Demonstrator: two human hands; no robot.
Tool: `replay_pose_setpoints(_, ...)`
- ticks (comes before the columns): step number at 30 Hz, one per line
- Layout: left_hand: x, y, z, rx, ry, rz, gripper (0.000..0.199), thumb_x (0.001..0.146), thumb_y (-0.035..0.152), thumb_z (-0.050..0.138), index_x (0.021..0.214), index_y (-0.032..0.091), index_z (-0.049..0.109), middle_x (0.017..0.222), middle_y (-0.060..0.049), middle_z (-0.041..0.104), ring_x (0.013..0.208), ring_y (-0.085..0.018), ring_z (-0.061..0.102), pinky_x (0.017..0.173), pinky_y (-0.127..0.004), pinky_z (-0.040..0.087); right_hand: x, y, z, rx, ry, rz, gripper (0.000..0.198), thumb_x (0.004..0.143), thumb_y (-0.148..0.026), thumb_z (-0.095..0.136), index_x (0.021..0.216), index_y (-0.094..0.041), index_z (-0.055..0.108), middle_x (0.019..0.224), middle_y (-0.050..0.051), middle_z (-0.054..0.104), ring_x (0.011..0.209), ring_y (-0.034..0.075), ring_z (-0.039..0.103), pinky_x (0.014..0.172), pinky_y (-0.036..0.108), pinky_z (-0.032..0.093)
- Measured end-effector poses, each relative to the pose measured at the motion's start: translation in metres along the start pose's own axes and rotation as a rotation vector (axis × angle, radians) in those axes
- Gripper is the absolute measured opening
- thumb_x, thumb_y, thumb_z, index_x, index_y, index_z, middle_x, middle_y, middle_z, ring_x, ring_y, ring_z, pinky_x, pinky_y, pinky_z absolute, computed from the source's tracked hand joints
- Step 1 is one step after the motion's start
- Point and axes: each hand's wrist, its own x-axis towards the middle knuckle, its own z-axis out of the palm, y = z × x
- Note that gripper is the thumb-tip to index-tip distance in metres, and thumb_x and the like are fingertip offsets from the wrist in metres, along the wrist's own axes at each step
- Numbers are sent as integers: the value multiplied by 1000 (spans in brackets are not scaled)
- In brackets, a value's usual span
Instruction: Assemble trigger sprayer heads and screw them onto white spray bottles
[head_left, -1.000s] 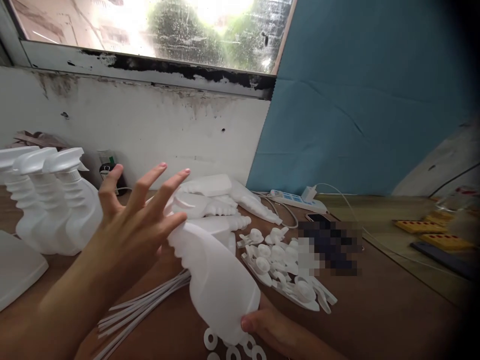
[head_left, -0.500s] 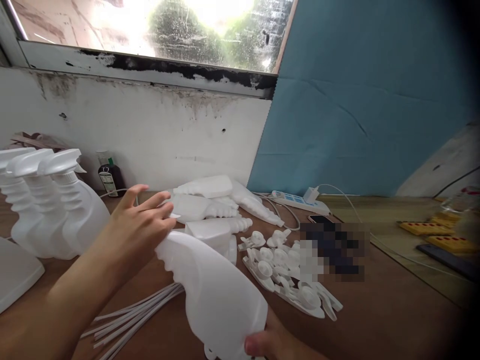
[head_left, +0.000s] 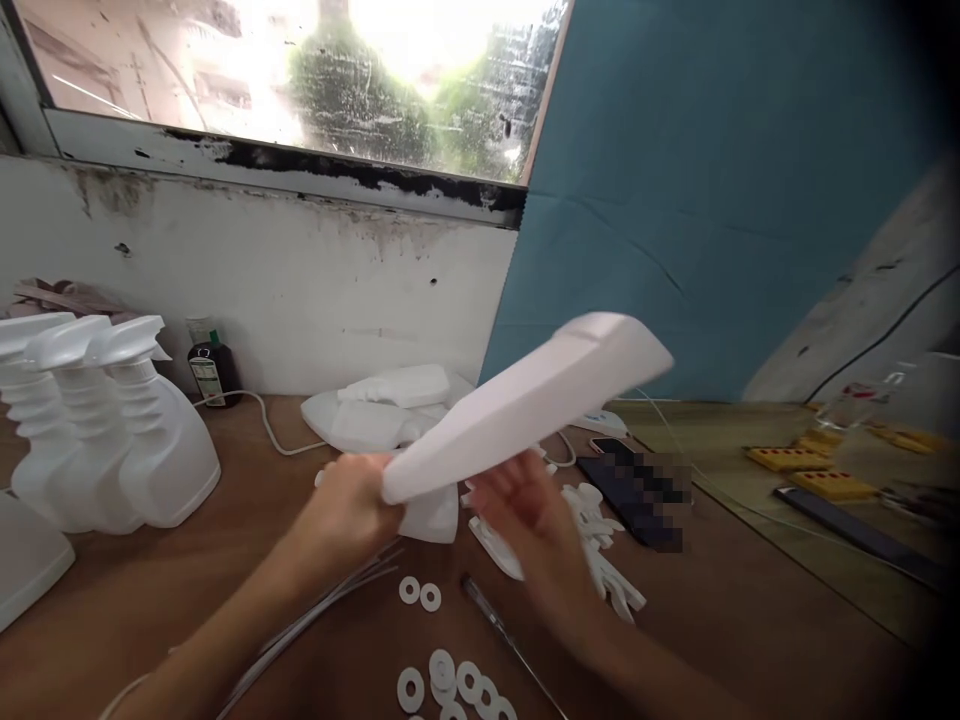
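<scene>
A white plastic bottle (head_left: 525, 400) is held up slantwise, its broad base raised toward the right and its narrow end low on the left. My left hand (head_left: 358, 505) is closed around that narrow end. Under the bottle, my right hand (head_left: 532, 530) has its fingers apart; whether the fingertips touch the bottle is hidden. White trigger sprayer parts (head_left: 611, 575) lie behind and beside my right hand. Several flat white ring washers (head_left: 469, 682) are on the brown table below, near a thin rod-like tool with a dark end (head_left: 487, 610).
Assembled spray bottles (head_left: 161, 440) stand at the left. More white bottles (head_left: 367, 425) lie by the wall, and thin white tubes (head_left: 300, 625) lie under my left forearm. A dark bottle (head_left: 214, 372), a phone (head_left: 611, 450), a power strip (head_left: 600, 422) and yellow blocks (head_left: 832, 485) are farther off.
The bottle has swung up, its base now raised to the right. My left hand has closed on its narrow end, and my right hand has let go of the base. Washers have come into view.
</scene>
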Motion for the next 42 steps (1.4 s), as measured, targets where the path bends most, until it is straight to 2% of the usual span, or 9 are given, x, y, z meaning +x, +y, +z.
replay_pose_setpoints(5,-6,8,46,-336,-68,-23,12,63,20,53,73,17,59,69,-4,60,69,-21,57,60,-27,44,-11,5,36,-14,27,171,54,59,-30,75,106,-32,49,110,5,55,109,30,49,93,45,42)
replay_pose_setpoints(10,-12,10,51,-590,-232,-39,34,61,12,55,94,21,56,86,-2,61,79,-19,56,66,-27,47,-4,-3,35,-23,30,155,35,58,-27,69,90,-28,55,86,4,59,87,27,57,77,41,48)
replay_pose_setpoints(14,-9,0,49,-737,-612,-232,25,57,11,62,79,21,58,71,3,58,66,-13,54,53,-22,43,7,-6,19,230,-223,153,47,54,-25,55,101,-26,57,85,3,59,80,23,57,72,39,47)
replay_pose_setpoints(17,-9,-6,53,-683,-955,-274,14,53,18,70,60,17,58,56,5,54,53,-8,46,49,-19,38,23,-18,5,328,-237,61,56,55,-33,50,111,-25,52,87,3,57,65,16,52,62,36,46)
replay_pose_setpoints(19,-10,-5,56,-656,-1014,-304,20,48,21,74,58,16,57,54,6,53,50,-7,44,47,-18,35,37,-29,-8,292,-205,22,51,61,-33,49,111,-27,51,84,1,55,61,13,48,59,31,44)
replay_pose_setpoints(23,-9,-1,52,-759,-828,-396,23,54,24,71,61,16,51,61,3,61,61,-12,56,54,-19,41,77,-39,-50,47,-72,57,34,75,-42,52,103,-23,52,79,0,53,58,10,46,55,25,43)
replay_pose_setpoints(30,-5,0,39,-805,-720,-485,25,59,23,70,66,16,47,72,-2,67,79,-21,63,64,-30,49,150,-5,-145,-627,345,26,57,79,-70,31,101,-18,42,77,5,53,55,12,50,50,24,44)
replay_pose_setpoints(35,-3,6,43,-860,-544,-480,32,58,29,72,67,17,44,80,-5,66,85,-24,62,63,-33,51,153,28,-164,-1030,231,87,63,75,-61,50,108,-7,45,90,14,58,72,19,59,60,26,40)
replay_pose_setpoints(42,-24,-32,73,-946,-384,-398,38,60,36,73,67,16,41,80,-5,60,74,-18,57,58,-29,48,174,62,-142,-1399,17,113,68,67,-50,67,118,-13,42,122,21,48,108,36,49,87,42,35)
